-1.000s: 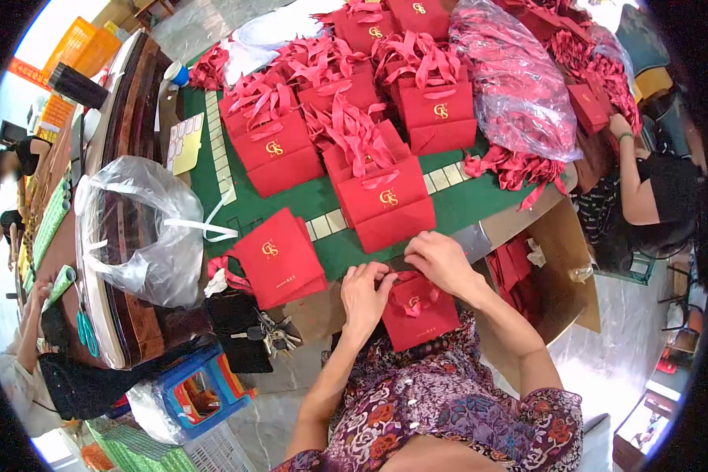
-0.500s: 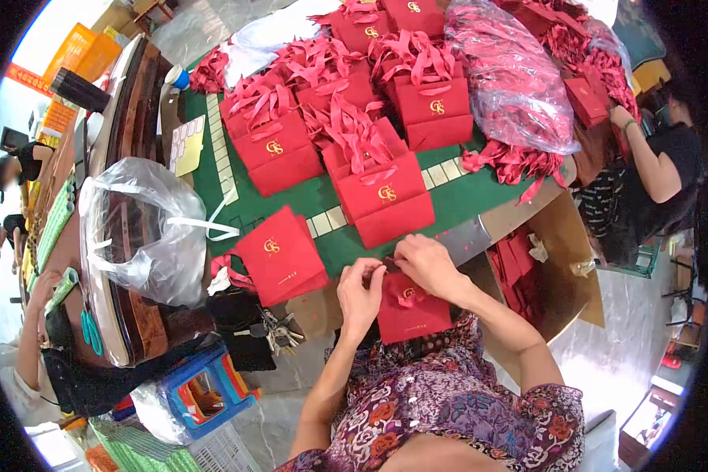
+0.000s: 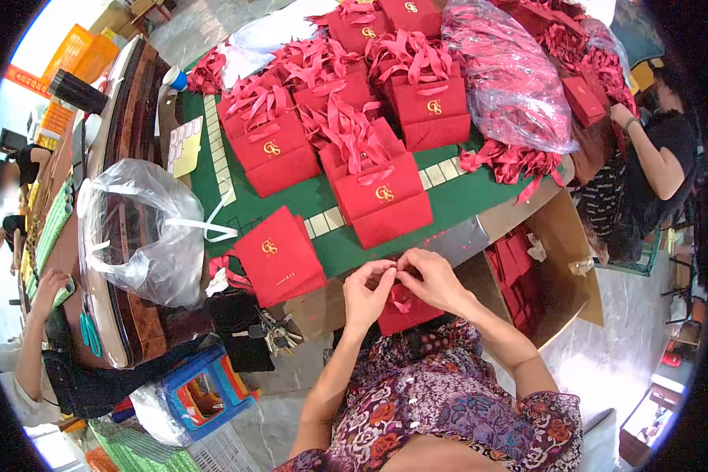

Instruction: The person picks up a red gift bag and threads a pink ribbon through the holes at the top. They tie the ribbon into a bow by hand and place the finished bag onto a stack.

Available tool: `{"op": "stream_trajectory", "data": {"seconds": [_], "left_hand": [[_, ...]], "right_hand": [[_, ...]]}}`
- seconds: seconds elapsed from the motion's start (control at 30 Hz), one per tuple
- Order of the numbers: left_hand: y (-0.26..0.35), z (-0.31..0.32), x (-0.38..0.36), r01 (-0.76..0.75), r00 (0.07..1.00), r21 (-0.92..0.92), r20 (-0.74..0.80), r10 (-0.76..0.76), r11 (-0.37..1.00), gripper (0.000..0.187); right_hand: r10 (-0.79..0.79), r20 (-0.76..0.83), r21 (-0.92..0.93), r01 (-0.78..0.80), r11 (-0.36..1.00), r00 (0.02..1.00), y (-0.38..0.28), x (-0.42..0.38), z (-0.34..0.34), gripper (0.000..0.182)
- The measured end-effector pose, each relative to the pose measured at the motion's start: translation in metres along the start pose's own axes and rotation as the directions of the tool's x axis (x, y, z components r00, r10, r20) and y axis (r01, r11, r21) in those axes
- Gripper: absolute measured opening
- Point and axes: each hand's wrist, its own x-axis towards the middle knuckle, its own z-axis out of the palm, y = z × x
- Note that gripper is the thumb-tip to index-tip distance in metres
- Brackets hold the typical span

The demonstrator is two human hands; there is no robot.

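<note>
A red paper bag (image 3: 405,313) lies by my lap at the table's front edge, partly hidden beneath my hands. My left hand (image 3: 367,289) and my right hand (image 3: 430,279) meet above it, both pinched at the fingertips. What the fingertips hold is too small to make out. To the left lie flat red bags (image 3: 279,256) with gold print. Just beyond my hands stands a row of red bags (image 3: 383,193) with ribbon handles on the green table surface (image 3: 283,206).
A clear plastic bag (image 3: 145,228) stands on the left. At the back right is a plastic-wrapped red bundle (image 3: 507,79). An open cardboard box (image 3: 570,267) with red pieces sits right of my hands. Co-workers (image 3: 661,161) are at both sides. Keys (image 3: 277,332) hang near the front edge.
My hands have come together at the fingertips. The red bag beneath them shows less and sits lower behind my hands. The co-worker's arm at the right has shifted slightly.
</note>
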Motion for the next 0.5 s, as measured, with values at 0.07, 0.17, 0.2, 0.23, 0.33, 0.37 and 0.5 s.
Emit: {"op": "stream_trajectory", "data": {"seconds": [0.07, 0.17, 0.2, 0.23, 0.33, 0.37, 0.5], "left_hand": [[0.001, -0.001, 0.0, 0.009, 1.0, -0.02, 0.003, -0.009, 1.0, 0.015], [0.0, -0.005, 0.006, -0.182, 0.983, 0.116, -0.005, 0.183, 0.976, 0.012], [-0.003, -0.006, 0.008, -0.181, 0.983, 0.117, 0.0, 0.183, 0.976, 0.012], [-0.006, -0.008, 0.01, -0.132, 0.991, 0.08, 0.027, 0.13, 0.988, 0.011], [-0.003, -0.008, 0.013, -0.049, 0.996, 0.053, 0.072, 0.045, 0.997, 0.01], [0.0, -0.008, 0.014, -0.016, 0.996, 0.062, 0.084, 0.01, 0.998, 0.01], [-0.004, -0.004, 0.011, -0.117, 0.987, -0.074, 0.098, 0.124, 0.99, 0.03]], "right_hand": [[-0.071, -0.011, 0.024, 0.072, 0.997, 0.997, 0.001, -0.001, 0.001, 0.013], [0.055, 0.059, 0.193, -0.066, 0.979, 0.997, -0.003, 0.001, -0.004, 0.016], [0.059, 0.056, 0.194, -0.069, 0.979, 0.997, -0.003, 0.001, -0.003, 0.016], [0.088, 0.054, 0.223, -0.098, 0.97, 0.995, -0.001, 0.002, -0.001, 0.018], [0.126, 0.032, 0.251, -0.13, 0.959, 0.992, 0.009, 0.003, 0.007, 0.02], [0.133, 0.015, 0.248, -0.133, 0.96, 0.991, 0.013, 0.004, 0.009, 0.021], [0.255, 0.106, 0.33, -0.276, 0.903, 0.961, 0.012, 0.01, -0.007, 0.022]]}}
